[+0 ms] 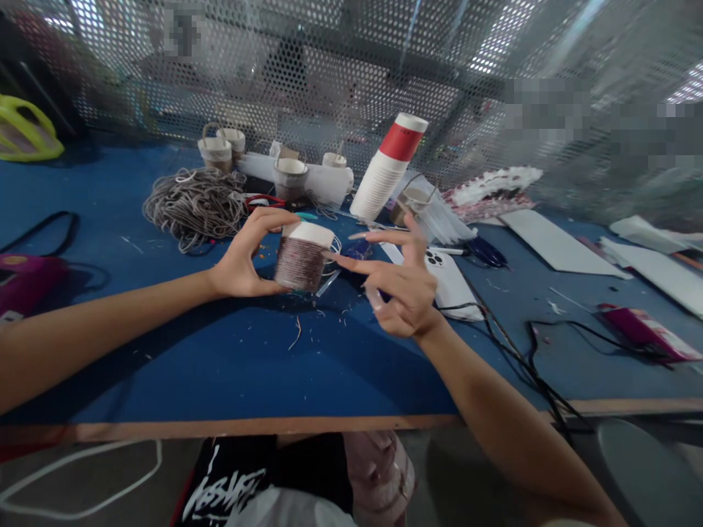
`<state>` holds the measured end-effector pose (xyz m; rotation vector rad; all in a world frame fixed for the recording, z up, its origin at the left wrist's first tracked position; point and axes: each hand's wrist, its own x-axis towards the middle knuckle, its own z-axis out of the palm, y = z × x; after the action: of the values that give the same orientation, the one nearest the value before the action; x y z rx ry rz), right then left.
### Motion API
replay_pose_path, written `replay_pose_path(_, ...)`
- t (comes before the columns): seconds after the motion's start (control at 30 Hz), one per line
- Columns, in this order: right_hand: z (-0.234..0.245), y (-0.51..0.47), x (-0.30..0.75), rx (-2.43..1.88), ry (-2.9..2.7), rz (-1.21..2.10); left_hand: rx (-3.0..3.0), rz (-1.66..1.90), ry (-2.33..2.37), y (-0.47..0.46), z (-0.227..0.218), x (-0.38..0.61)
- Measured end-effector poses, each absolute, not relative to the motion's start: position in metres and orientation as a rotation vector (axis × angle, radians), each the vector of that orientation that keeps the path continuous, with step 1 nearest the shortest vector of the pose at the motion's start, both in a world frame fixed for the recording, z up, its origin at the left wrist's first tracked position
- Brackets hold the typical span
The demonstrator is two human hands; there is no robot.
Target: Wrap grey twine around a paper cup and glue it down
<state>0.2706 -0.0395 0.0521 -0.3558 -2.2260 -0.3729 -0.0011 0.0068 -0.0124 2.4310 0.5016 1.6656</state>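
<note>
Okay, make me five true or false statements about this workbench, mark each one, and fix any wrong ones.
1. The left hand holds a cord-wrapped cup. True.
2. The tangle of grey cord lies to the right of the stack of paper cups. False: it lies to the left of the stack.
3. Red shows near the top of that stack. True.
4. The right hand is gripping the white phone. False: the phone lies on the table, and the right hand has a finger extended toward the cord-wrapped cup.
5. The tabletop is yellow. False: it is blue.
</note>
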Motion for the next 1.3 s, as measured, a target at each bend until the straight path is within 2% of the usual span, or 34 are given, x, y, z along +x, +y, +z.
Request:
replay_pose_path(0.13, 0.052, -0.039, 0.273, -0.363, -2.101, -0.417, 2.465, 1.679, 0.525, 0.005, -0.011, 0.0)
replay_pose_path(0.37, 0.051, -0.039, 0.265, -0.406, -2.336, -0.292, 2.565, 1.681, 0.617, -0.002, -0.005, 0.0)
replay_pose_path(0.57, 0.051, -0.035, 0.277, -0.315, -2.145, -0.42, 2.545, 1.675, 0.573, 0.0, -0.007, 0.0)
replay_pose_path(0.7, 0.05, -0.038, 0.274, -0.452, -2.094, -0.406, 2.558, 1.684, 0.621, 0.0, -0.007, 0.0)
replay_pose_path(0.93, 0.053, -0.045, 0.262, -0.528, -2.467, -0.269, 2.608, 1.639, 0.716, -0.006, -0.004, 0.001)
replay_pose_path(1.17, 0.05, -0.042, 0.272, -0.488, -2.15, -0.403, 2.6, 1.691, 0.663, -0.003, -0.005, 0.001)
replay_pose_path(1.3, 0.051, -0.044, 0.268, -0.524, -2.219, -0.322, 2.635, 1.648, 0.692, -0.004, -0.004, 0.001)
